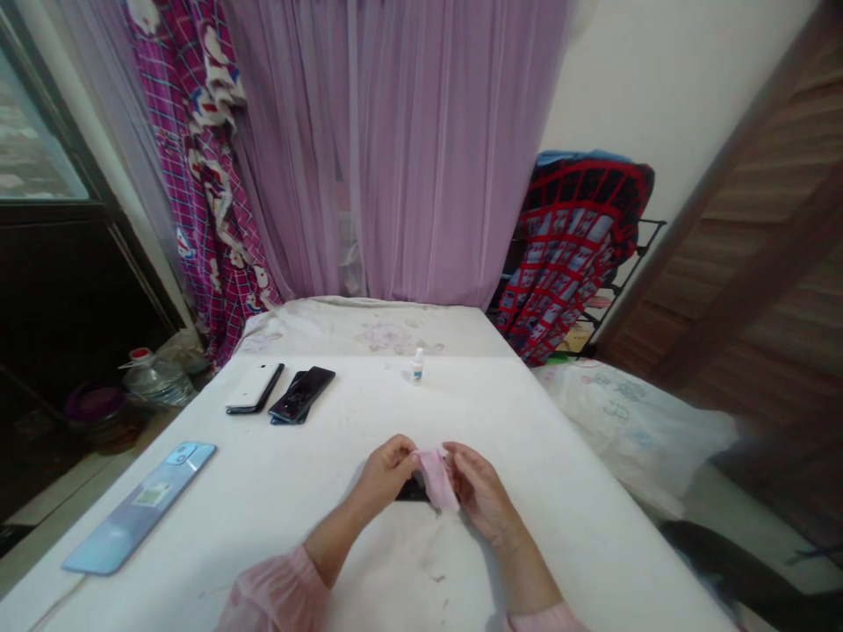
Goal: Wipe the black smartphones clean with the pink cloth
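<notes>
Between my two hands hangs a small pink cloth [437, 481]. My left hand [390, 465] pinches its upper left corner with thumb and fingers. On the other side my right hand [479, 487] is closed at the cloth's right edge, with the fingertips partly hidden. Beneath the cloth lies a dark phone [412, 491] on the white table, mostly covered by the cloth and my hands. Farther back, a small white bottle [417, 366] with a blue label stands upright.
At the left of the white-covered table [369, 412] lie a large light-blue phone [141, 509], a white phone [252, 386] on a dark one, and black phones [303, 393] stacked together. Purple curtains [421, 158] hang behind. A plastic bag [632, 421] is beyond the right edge.
</notes>
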Available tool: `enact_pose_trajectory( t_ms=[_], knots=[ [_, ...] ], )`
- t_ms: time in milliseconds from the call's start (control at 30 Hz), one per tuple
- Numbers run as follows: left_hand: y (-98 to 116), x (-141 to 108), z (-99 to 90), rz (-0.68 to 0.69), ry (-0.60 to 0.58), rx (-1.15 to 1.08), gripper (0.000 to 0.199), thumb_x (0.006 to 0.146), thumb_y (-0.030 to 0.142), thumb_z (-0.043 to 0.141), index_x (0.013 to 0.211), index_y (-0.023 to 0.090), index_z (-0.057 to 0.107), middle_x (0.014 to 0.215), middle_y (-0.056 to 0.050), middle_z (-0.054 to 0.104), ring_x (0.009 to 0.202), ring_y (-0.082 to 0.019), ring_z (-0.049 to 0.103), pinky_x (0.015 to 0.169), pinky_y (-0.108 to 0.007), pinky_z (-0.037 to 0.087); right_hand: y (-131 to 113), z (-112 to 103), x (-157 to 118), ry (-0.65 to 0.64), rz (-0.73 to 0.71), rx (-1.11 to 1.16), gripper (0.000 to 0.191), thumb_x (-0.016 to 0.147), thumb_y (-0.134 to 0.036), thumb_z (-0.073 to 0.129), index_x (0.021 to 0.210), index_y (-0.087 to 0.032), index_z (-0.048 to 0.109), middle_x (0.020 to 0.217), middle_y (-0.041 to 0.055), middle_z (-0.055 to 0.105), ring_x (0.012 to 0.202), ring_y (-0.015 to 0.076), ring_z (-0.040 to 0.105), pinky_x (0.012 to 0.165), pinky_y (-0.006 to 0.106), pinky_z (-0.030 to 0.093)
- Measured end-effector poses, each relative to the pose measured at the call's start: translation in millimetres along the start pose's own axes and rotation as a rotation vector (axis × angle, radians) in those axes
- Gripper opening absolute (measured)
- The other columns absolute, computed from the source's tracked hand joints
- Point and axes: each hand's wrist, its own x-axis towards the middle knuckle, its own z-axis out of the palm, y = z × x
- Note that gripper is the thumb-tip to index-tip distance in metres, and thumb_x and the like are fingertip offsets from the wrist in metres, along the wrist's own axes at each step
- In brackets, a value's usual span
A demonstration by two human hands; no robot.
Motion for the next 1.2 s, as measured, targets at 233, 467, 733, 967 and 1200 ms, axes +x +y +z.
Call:
enact_pose_trajectory(
  t_ms=[233,467,733,967,1200],
  knots=[
    [8,-7,-9.2,-0.166,0.078,-0.198,0.031,0.065,0.043,0.069,0.073,0.020,0.050,0.065,0.006,0.055,0.065,-0.012,0.056,0.068,-0.025,0.043,4,-9,8,0.198,-0.183,0.005,0.033,0.052,-0.029,0.083,0.082,-0.023,0.069,0.064,-0.0044,0.058,0.059,0.0115,0.054,0.058,0.025,0.046],
    [10,0,-10.3,-0.174,0.143,-0.291,0.032,0.064,0.044,0.066,0.076,0.021,0.048,0.059,0.008,0.046,0.054,-0.010,0.048,0.052,-0.021,0.036,4,-10,8,0.206,-0.193,-0.105,0.028,0.056,-0.027,0.077,0.083,-0.022,0.071,0.067,-0.0028,0.060,0.054,0.0109,0.049,0.052,0.026,0.040],
    [20,-1,-15.9,-0.193,0.012,-0.402,0.029,0.062,0.042,0.064,0.070,0.021,0.046,0.062,0.004,0.047,0.058,-0.013,0.051,0.056,-0.025,0.043,-4,8,-4,0.159,-0.106,-0.266,0.038,0.059,-0.047,0.080,0.085,-0.019,0.072,0.076,0.0046,0.070,0.065,0.0168,0.061,0.055,0.027,0.045],
    [30,-7,-17.5,-0.153,-0.116,-0.263,0.028,0.066,0.037,0.071,0.074,0.018,0.053,0.065,0.004,0.054,0.060,-0.010,0.051,0.059,-0.021,0.041,-6,31,-8,-0.076,-0.076,-0.432,0.041,0.064,-0.053,0.075,0.082,-0.016,0.074,0.071,0.0037,0.069,0.068,0.0197,0.061,0.062,0.030,0.047],
    [21,-19,-25.4,-0.272,0.036,-0.082,0.040,0.066,0.045,0.078,0.091,0.019,0.059,0.095,-0.003,0.066,0.085,-0.016,0.062,0.075,-0.028,0.047,-6,19,-6,0.162,-0.396,-0.785,0.023,0.078,-0.038,0.060,0.082,-0.020,0.073,0.076,0.0041,0.071,0.069,0.0199,0.063,0.062,0.029,0.049]
  ],
)
